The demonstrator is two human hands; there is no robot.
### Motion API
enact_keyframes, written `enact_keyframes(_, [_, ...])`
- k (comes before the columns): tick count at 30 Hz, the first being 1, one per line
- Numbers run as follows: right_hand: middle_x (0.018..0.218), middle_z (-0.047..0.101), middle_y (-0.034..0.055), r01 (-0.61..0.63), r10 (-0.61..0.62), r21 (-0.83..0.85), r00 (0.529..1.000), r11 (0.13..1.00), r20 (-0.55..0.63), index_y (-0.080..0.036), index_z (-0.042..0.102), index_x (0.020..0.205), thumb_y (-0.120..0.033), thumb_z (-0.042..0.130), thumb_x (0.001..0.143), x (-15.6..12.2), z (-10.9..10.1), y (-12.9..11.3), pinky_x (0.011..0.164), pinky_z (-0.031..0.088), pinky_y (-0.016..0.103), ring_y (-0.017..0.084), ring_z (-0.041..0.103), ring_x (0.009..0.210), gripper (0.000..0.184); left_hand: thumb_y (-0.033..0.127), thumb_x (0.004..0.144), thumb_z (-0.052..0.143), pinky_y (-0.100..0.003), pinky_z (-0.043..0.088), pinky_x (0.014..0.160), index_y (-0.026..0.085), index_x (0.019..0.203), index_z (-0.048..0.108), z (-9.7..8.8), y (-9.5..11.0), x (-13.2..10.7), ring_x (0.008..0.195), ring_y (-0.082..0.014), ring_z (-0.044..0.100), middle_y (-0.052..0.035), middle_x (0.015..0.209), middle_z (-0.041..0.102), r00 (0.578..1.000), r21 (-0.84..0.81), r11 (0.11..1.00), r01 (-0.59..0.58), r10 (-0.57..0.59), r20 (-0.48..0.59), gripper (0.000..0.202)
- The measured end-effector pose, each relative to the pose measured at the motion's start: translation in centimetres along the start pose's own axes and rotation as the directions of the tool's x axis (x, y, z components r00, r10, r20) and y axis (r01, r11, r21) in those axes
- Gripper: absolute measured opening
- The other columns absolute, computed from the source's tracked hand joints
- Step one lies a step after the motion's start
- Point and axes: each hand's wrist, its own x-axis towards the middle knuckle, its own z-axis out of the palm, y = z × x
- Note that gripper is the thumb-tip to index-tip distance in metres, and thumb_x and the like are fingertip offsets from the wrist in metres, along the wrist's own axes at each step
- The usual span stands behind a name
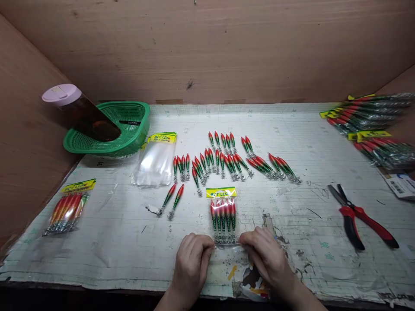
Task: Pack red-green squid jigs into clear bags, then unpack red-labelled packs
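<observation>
A clear bag of squid lures (223,216) with a yellow header lies in front of me, several red-and-green lures side by side in it, hooks toward me. My left hand (193,261) pinches the bag's near left corner. At the near right corner my right hand (267,255) pinches the bag too, so its bottom edge runs between my fingertips. Just beyond the bag, loose squid lures (207,160) lie in rough groups. Two more lures (175,202) rest to the left of the bag. A stack of flat clear bags (155,162) with yellow headers lies farther left.
A green basket (142,125) holds a tilted bottle with a pink lid (63,95) and a black pen. One filled lure bag (68,207) lies at left, several more (382,149) at far right. Red-handled pliers (359,216) lie open at right. Wooden walls enclose the table.
</observation>
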Motion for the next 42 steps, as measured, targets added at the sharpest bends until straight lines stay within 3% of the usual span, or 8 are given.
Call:
enact_keyframes(4, [0.074,0.058,0.0014,-0.185,0.182,-0.011,0.975,0.983,-0.125,-0.022,0.052,0.088,-0.014,0.046,0.092,-0.5,1.5,-1.3,0.063,0.04,0.029,0.017,0.053,0.068,0.011,0.011,0.089,0.05,-0.024,0.044,0.059,0.02,0.082,0.053,0.8,0.8,-0.3,0.063,-0.0144,0.055,-0.0002,0.069,0.06,0.987,0.057,0.987,0.147,-0.143,-0.073,0.012])
enact_keyframes(11, [0.067,0.053,-0.0007,-0.313,0.28,-0.081,0.918,0.946,-0.28,-0.021,0.049,0.079,-0.019,0.043,0.095,0.3,3.3,-2.3,0.061,0.033,0.029,0.015,0.048,0.062,0.017,0.02,0.092,0.048,-0.024,0.044,0.06,0.02,0.081,0.056,2.1,1.4,0.1,0.061,-0.014,0.057,0.0009,0.067,0.06,0.937,0.048,0.946,0.321,-0.309,-0.163,0.014])
enact_keyframes(19, [0.066,0.055,-0.0011,-0.449,0.409,-0.112,0.874,0.887,-0.263,-0.021,0.047,0.072,-0.029,0.039,0.096,1.1,3.5,-2.6,0.063,0.033,0.029,0.016,0.051,0.062,0.026,0.029,0.09,0.047,-0.021,0.038,0.051,0.021,0.069,0.052,1.6,1.8,1.6,0.053,-0.0131,0.056,0.0029,0.055,0.055,0.875,0.107,0.868,0.484,-0.481,-0.061,0.024])
enact_keyframes(23, [0.061,0.052,-0.0021,-0.49,0.451,-0.145,0.861,0.86,-0.234,-0.022,0.042,0.068,-0.028,0.039,0.094,1.6,3.6,-2.5,0.061,0.031,0.03,0.017,0.049,0.059,0.026,0.024,0.087,0.046,-0.02,0.036,0.049,0.021,0.062,0.046,1.4,2.0,2.5,0.052,-0.0123,0.053,0.0033,0.055,0.051,0.873,0.198,0.852,0.484,-0.485,-0.047,0.025])
enact_keyframes(27, [0.059,0.05,-0.0017,-0.501,0.468,-0.18,0.861,0.846,-0.199,-0.023,0.039,0.066,-0.024,0.04,0.09,2.2,3.6,-2.4,0.058,0.029,0.03,0.018,0.049,0.057,0.024,0.021,0.085,0.044,-0.021,0.036,0.05,0.021,0.063,0.049,1.0,1.8,3.2,0.055,-0.0123,0.054,0.0011,0.067,0.053,0.866,0.278,0.834,0.477,-0.499,0.01,0.023])
enact_keyframes(34, [0.069,0.048,0.0014,-0.458,0.406,-0.248,0.883,0.854,-0.235,-0.023,0.044,0.067,-0.022,0.041,0.086,2.1,4.1,-1.6,0.056,0.034,0.03,0.018,0.048,0.059,0.019,0.019,0.085,0.042,-0.025,0.035,0.053,0.021,0.063,0.047,0.5,1.4,3.9,0.058,-0.0166,0.057,-0.0011,0.067,0.056,0.829,0.39,0.791,0.472,-0.549,0.11,0.023])
enact_keyframes(38, [0.07,0.047,0.0018,-0.438,0.37,-0.269,0.889,0.858,-0.27,-0.023,0.044,0.069,-0.02,0.04,0.085,1.9,4.6,-1.2,0.054,0.037,0.031,0.018,0.049,0.058,0.017,0.042,0.087,0.047,-0.025,0.03,0.048,0.022,0.074,0.049,0.4,1.5,4.6,0.054,-0.0186,0.056,0.0001,0.063,0.056,0.786,0.367,0.761,0.535,-0.608,0.114,0.024])
enact_keyframes(42, [0.071,0.048,0.0015,-0.426,0.344,-0.254,0.886,0.868,-0.312,-0.023,0.043,0.07,-0.02,0.041,0.085,1.9,4.5,-1.4,0.053,0.039,0.031,0.018,0.05,0.058,0.016,0.045,0.075,0.061,-0.026,0.037,0.056,0.022,0.072,0.051,0.9,1.0,5.1,0.068,-0.0211,0.059,-0.002,0.072,0.057,0.837,0.193,0.83,0.523,-0.543,0.069,0.025])
